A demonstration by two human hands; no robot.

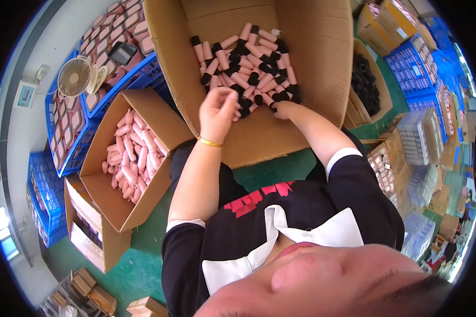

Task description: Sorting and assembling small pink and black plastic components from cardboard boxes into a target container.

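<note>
A large open carton stands in front of me, holding a heap of pink cylinders with black ends. Over the heap's near left side is my left hand, its fingers curled inward; whatever lies in them is hidden. My right hand reaches to the near edge of the heap, its fingers closed at the black end of one pink cylinder. To my left, a smaller tilted carton holds plain pink cylinders that show no black ends.
At the right, another carton holds black cylindrical pieces. Blue crates with pink rounded pieces stand at the left, a small fan on them. More blue crates and clear bins line the right side.
</note>
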